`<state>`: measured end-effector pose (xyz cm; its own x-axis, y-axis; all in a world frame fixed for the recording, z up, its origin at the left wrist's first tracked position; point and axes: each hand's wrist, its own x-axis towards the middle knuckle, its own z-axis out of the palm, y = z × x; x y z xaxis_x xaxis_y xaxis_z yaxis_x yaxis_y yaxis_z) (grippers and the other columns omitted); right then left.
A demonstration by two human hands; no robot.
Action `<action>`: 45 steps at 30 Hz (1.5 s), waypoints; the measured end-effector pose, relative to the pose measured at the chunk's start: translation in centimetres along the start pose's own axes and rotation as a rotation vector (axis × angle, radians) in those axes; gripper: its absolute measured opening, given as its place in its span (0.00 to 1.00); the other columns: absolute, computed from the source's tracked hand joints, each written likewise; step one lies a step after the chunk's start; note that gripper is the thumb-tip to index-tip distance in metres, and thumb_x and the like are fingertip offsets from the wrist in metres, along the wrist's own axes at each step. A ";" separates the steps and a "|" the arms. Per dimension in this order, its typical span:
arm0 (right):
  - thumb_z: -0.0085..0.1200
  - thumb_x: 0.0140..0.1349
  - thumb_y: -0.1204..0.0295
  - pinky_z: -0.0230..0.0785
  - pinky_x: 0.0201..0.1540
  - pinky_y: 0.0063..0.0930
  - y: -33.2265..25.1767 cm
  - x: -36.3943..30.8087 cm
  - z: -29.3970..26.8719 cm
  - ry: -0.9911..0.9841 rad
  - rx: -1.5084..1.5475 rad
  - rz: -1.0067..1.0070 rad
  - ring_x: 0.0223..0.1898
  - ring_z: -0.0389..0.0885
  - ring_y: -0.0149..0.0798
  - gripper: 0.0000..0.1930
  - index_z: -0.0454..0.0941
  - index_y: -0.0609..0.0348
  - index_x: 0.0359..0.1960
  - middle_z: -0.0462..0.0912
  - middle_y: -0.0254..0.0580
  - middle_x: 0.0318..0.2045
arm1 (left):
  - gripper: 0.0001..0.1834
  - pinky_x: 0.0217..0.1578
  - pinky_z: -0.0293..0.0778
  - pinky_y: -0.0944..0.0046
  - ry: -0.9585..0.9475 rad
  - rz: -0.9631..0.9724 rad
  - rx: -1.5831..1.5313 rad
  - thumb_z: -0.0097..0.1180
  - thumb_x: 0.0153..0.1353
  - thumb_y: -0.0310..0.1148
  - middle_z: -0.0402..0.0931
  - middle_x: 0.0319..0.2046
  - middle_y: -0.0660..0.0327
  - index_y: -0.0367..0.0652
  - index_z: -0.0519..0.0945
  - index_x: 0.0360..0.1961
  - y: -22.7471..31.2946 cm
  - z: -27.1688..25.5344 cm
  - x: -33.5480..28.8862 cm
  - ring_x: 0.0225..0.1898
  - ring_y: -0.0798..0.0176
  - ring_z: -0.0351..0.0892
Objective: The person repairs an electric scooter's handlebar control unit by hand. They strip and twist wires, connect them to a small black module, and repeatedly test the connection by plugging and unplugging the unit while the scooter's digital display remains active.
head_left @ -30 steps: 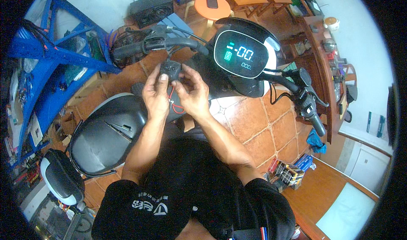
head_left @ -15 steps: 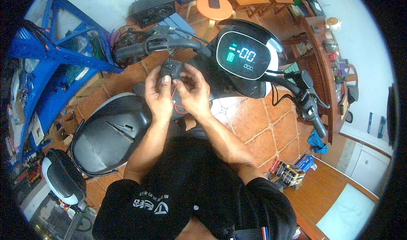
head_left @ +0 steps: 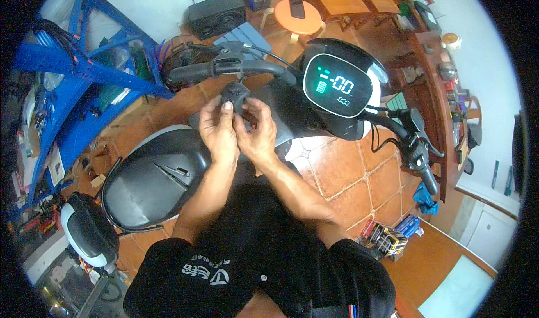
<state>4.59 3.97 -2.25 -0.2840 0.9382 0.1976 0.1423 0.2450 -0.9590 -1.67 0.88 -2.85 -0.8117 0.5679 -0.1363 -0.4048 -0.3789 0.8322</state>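
Just below the left handlebar [head_left: 193, 72] of an electric scooter, a small black switch housing [head_left: 236, 91] is held up between my hands. My left hand [head_left: 219, 128] grips its left side, with the thumb laid on its face. My right hand [head_left: 258, 128] has curled fingers and thumb closed at its lower right edge. A trace of red wire shows between the hands; most of it is hidden. To the right, the scooter's display [head_left: 338, 85] is lit.
Slim dark tools [head_left: 173, 173] lie on the black seat [head_left: 146, 191]. A blue metal rack [head_left: 106, 71] stands at left. The right handlebar [head_left: 421, 166] reaches over the tiled floor. Small boxes [head_left: 384, 240] sit lower right. An orange stool [head_left: 297, 21] bears a phone.
The view has shifted, so the scooter sits lower and further right. The housing is turned in my fingers, and the red wire loop that hung below it is now mostly hidden.
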 end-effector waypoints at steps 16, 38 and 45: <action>0.61 0.52 0.79 0.74 0.33 0.30 1.1 0.3 0.5 -0.045 -0.089 -0.052 0.29 0.81 0.41 0.07 0.75 0.59 0.30 0.80 0.43 0.30 | 0.11 0.53 0.73 0.65 -0.036 -0.015 -0.009 0.58 0.58 0.16 0.73 0.53 0.54 0.38 0.76 0.42 -1.2 -1.5 0.8 0.51 0.63 0.75; 0.60 0.53 0.78 0.75 0.49 0.36 1.2 -1.1 -4.8 -0.249 -0.249 -0.135 0.50 0.80 0.50 0.16 0.78 0.62 0.45 0.80 0.53 0.49 | 0.30 0.50 0.76 0.60 -0.257 -0.373 -0.042 0.62 0.59 0.28 0.73 0.52 0.55 0.37 0.64 0.61 -1.3 -3.0 1.1 0.51 0.60 0.75; 0.59 0.53 0.79 0.72 0.51 0.35 1.7 -1.4 -8.5 -0.224 -0.263 -0.070 0.48 0.80 0.48 0.14 0.78 0.62 0.43 0.81 0.51 0.46 | 0.32 0.40 0.79 0.59 -0.295 -0.736 -0.398 0.40 0.67 0.60 0.81 0.40 0.51 0.41 0.74 0.52 -3.2 -4.5 4.1 0.39 0.54 0.82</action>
<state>13.25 5.14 -2.44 -0.4985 0.8472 0.1839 0.3464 0.3891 -0.8536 -5.54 1.14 -8.52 -0.1681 0.9124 -0.3732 -0.9425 -0.0379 0.3319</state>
